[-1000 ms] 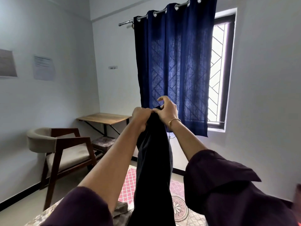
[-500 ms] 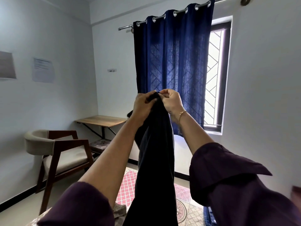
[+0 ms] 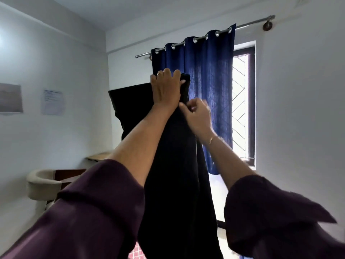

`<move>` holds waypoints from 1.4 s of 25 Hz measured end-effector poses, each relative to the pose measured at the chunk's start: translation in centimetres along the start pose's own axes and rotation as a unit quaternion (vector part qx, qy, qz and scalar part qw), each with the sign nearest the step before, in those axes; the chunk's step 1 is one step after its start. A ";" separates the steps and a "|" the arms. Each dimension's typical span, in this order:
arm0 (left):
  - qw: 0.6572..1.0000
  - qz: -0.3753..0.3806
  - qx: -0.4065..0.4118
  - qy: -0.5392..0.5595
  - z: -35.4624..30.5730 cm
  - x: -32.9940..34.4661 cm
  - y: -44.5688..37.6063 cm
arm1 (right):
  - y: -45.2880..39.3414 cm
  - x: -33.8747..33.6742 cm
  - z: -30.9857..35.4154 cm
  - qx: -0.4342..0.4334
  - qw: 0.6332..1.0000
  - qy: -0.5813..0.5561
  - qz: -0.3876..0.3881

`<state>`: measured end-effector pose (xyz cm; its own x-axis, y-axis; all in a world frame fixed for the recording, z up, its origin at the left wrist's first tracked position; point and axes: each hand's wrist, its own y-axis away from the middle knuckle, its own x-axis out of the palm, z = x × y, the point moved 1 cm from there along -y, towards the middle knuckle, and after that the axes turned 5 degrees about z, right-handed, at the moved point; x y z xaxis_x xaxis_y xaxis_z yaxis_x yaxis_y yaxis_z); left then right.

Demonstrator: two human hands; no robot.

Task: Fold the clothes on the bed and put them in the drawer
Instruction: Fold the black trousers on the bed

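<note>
- The left hand (image 3: 165, 86) is raised high in front of the blue curtain (image 3: 207, 86), its grip clamped on the top edge of the dark garment (image 3: 177, 184), fingers curled over the fabric; half a second ago that hand was lower and level with the other.
- The right hand (image 3: 197, 116) has dropped just below and to the right of the left one, and its thumb and fingertips pinch the garment's right edge (earlier both hands met at the very top).
- The garment hangs down between the two forearms to the bottom of the view; a flap of it now spreads out to the left, behind the left arm, where before it hung as one narrow column.
- A ring shows on a left finger, and a thin bracelet (image 3: 211, 140) sits on the right wrist.
- Both rolled purple sleeves (image 3: 93, 208) fill the near corners.
- The view has tilted up: the curtain rod (image 3: 250, 24) and ceiling now show, and the window (image 3: 242, 105) stands at the far right of the curtain.
- At the far left, only the top of the chair (image 3: 43, 182) and a sliver of the bench (image 3: 99, 156) remain in view, with two papers (image 3: 53, 101) on the left wall.
</note>
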<state>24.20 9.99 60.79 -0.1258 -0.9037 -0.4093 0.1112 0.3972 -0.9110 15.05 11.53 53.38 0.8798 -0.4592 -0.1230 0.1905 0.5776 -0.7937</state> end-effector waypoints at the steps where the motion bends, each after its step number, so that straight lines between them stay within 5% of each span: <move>1: 0.999 -0.003 0.023 -0.025 -0.1 -0.5 -0.8 | 0.7 -0.1 -0.3 0.010 1.000 0.004 0.000; 8: 0.994 -0.004 0.080 -0.069 -1.1 -2.9 -3.2 | 3.6 -1.7 -2.8 0.098 0.992 -0.050 0.057; 14: 0.993 -0.033 0.097 -0.064 -1.6 -6.5 -5.5 | 5.4 -1.5 -2.7 0.070 0.995 -0.063 -0.021; 17: 0.991 -0.027 0.110 -0.073 -1.6 -7.0 -5.3 | 8.2 -0.4 -6.0 0.145 0.969 -0.154 0.130; 19: 0.990 -0.016 0.119 -0.077 -1.2 -6.2 -4.0 | 9.8 -1.0 -7.8 0.215 0.904 -0.266 0.255; 22: 0.990 -0.002 0.119 -0.077 0.4 -5.3 -2.4 | 11.2 -1.4 -9.8 0.248 0.863 -0.292 0.328; 29: 0.991 -0.006 0.097 -0.089 2.8 -5.9 -1.2 | 13.0 5.3 -11.7 0.209 0.959 0.033 0.188; 35: 0.992 0.005 0.058 -0.110 5.7 -5.3 -0.1 | 16.7 7.8 -12.4 0.210 0.952 -0.090 0.203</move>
<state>30.49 13.85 63.37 0.0928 -0.9178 -0.3861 0.2261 0.3971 -0.8895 19.68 9.25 31.78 0.9713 -0.0389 -0.2347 -0.0576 0.9189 -0.3903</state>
